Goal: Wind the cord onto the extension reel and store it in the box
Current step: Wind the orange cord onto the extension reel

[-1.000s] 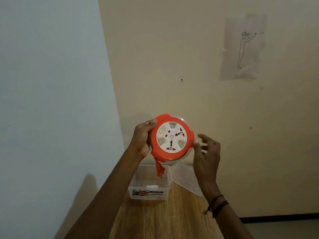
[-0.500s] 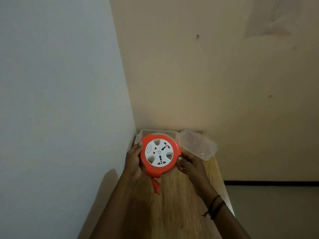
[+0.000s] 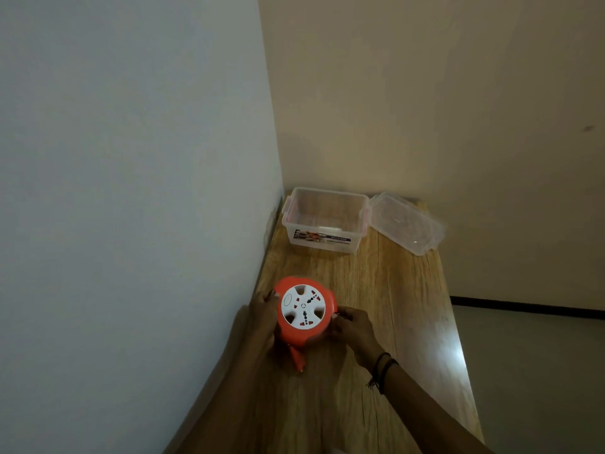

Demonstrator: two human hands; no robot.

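The round orange extension reel [image 3: 306, 311] with a white socket face is held between both hands just above the wooden table. My left hand [image 3: 263, 314] grips its left rim and my right hand [image 3: 352, 329] grips its right rim. An orange plug [image 3: 298, 360] hangs from the reel's underside on a short bit of cord; no loose cord shows elsewhere. The clear plastic box [image 3: 325, 221] stands open at the far end of the table, with nothing visible inside.
The box's clear lid [image 3: 406, 222] lies tilted to the right of the box, against the back wall. The narrow wooden table [image 3: 393, 306] runs along the left wall; its right edge drops to the floor.
The reel came down from chest height in front of the wall to just above the table. My right hand closed onto its rim. The camera tilted down.
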